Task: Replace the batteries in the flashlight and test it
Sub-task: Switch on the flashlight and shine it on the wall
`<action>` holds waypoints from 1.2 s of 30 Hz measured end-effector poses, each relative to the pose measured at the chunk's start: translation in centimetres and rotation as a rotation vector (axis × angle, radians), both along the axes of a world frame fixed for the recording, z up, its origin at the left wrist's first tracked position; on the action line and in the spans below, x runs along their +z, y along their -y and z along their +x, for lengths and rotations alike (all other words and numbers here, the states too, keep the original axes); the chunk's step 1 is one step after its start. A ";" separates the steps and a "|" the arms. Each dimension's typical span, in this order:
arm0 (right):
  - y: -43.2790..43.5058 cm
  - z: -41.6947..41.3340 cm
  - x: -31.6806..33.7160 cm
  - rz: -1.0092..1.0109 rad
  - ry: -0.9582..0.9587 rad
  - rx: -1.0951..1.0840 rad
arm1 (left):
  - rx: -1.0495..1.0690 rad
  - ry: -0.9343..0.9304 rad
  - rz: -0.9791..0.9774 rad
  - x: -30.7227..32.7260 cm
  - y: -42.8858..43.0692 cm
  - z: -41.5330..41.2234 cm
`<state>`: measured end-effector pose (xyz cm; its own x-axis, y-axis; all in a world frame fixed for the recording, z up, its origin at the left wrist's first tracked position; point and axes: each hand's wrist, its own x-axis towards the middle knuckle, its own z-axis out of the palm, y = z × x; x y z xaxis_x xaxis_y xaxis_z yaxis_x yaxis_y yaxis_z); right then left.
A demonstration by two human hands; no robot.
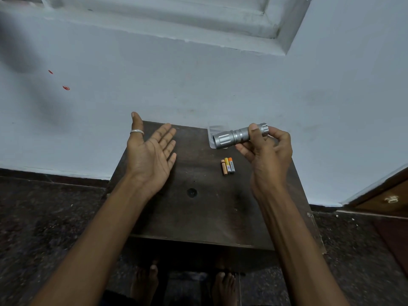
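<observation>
One flashlight, three batteries, one table, one thumb ring, two hands.

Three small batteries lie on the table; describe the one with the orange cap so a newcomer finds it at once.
Start at the dark brown wooden table against the pale wall. Right of its middle, below the silver metal flashlight held in the right hand, three small batteries lie side by side. The orange-capped grey battery is rightmost, beside a yellow-topped one and a copper-coloured one.

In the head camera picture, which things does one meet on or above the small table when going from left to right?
Left hand, open with palm up → three batteries lying together on the table → right hand, holding the silver flashlight.
</observation>
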<state>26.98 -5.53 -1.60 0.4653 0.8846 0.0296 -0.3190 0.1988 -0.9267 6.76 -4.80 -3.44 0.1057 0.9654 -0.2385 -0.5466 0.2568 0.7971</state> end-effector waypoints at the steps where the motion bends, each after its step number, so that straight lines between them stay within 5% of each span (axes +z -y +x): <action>1: 0.0 0.0 0.0 0.001 0.000 0.000 | 0.001 0.002 0.000 0.0 0.0 0.0; 36: -0.2 -0.6 -0.3 0.065 -0.054 0.052 | 0.091 -0.008 -0.035 -0.3 -0.2 -0.2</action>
<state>26.35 -5.31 -1.93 0.4213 0.9047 0.0637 -0.3792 0.2395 -0.8938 6.60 -4.62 -3.71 0.0155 0.9621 -0.2724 -0.5623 0.2336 0.7933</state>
